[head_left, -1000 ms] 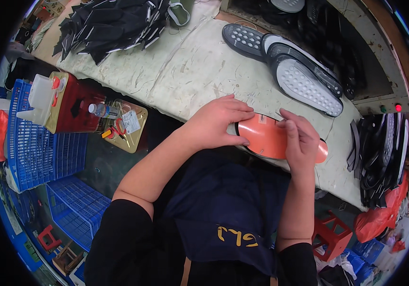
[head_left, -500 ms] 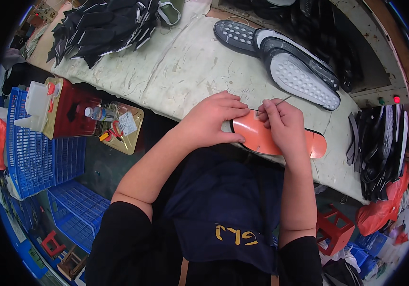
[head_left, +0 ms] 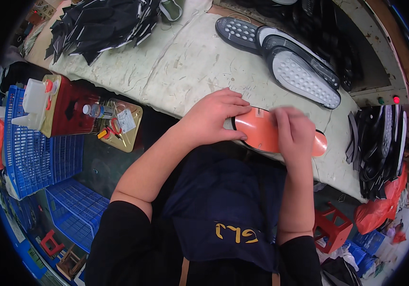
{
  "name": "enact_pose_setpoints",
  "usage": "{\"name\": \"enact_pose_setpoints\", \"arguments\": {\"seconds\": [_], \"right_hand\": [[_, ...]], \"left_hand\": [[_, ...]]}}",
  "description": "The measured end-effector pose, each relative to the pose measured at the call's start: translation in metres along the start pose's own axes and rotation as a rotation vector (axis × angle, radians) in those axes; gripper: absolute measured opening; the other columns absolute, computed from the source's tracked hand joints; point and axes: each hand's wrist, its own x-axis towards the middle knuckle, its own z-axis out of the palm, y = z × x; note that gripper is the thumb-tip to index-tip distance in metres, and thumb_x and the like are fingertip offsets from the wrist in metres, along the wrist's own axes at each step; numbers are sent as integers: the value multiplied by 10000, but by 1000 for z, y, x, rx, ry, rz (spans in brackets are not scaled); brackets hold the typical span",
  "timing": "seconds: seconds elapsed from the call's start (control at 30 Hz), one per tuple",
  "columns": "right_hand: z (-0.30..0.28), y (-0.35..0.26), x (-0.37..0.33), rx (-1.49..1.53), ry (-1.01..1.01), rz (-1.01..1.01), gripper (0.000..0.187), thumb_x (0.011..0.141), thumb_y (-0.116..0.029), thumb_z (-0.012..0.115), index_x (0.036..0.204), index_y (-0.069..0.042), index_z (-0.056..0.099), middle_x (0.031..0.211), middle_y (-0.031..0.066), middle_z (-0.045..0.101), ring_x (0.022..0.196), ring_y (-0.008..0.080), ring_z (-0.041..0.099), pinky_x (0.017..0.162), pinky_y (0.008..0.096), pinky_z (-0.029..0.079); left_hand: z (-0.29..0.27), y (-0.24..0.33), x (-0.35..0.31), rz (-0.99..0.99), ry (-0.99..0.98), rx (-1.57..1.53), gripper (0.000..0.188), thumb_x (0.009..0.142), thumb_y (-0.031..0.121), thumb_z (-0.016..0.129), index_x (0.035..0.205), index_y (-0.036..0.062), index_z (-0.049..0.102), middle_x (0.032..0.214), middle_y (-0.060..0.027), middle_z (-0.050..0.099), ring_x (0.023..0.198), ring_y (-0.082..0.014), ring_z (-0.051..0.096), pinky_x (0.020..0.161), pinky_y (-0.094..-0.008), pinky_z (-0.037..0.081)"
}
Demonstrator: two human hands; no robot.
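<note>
A glossy orange sole-shaped piece [head_left: 266, 133] with a dark edge lies at the near edge of the workbench. My left hand [head_left: 212, 117] grips its left end, thumb at the near edge and fingers at the far edge. Over its right half is my right hand [head_left: 294, 127], fingers curled together and smeared by motion; what they hold is not visible. Small dark marks and a pale patch show on the orange surface. Beyond it lie several dark shoe soles [head_left: 300, 76] with pale dotted beds, overlapping one another.
A heap of black cut pieces [head_left: 102, 26] covers the far left of the bench [head_left: 185, 62]. Left of me stand a tin with scissors and a bottle [head_left: 98, 111], plus blue crates [head_left: 73, 205]. A red stool [head_left: 332, 229] and hanging dark straps [head_left: 380, 143] are at right.
My right hand has moved slightly right and away from the pale patch, blurring. The thin pen-like tool seen in it before no longer shows. My left hand keeps its grip.
</note>
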Motion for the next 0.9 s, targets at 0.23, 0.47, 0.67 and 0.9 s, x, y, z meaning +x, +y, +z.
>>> {"name": "enact_pose_setpoints", "arguments": {"seconds": [0.23,0.47,0.67,0.9], "right_hand": [[-3,12,-66,78,-96,-83,60,967,-23,710,938,4,755,890,116,762,799,318,726,721,389,560],[2,13,-70,-105,-28,-273,58,915,-35,776,939,-35,723,868,75,750,788,275,720,716,390,552],[5,6,-74,-225,-54,-365,97,897,-32,793,956,-34,715,863,90,749,792,287,723,729,390,563],[-21,21,-73,-131,143,-387,37,938,-8,751,960,-2,722,855,118,758,754,260,729,731,368,579]], "left_hand": [[0,1,-1,13,13,47,645,745,315,946,1296,35,759,1328,-123,743,1315,-360,638,1203,-504,443],[2,0,0,4,3,6,643,741,313,948,1291,38,761,1317,-126,745,1305,-358,643,1201,-499,445],[2,1,0,1,6,5,638,742,311,946,1285,32,762,1311,-132,746,1304,-362,642,1200,-500,444],[1,4,4,-3,-9,-13,622,743,284,942,1282,32,761,1313,-130,745,1314,-361,640,1211,-507,435]]}}
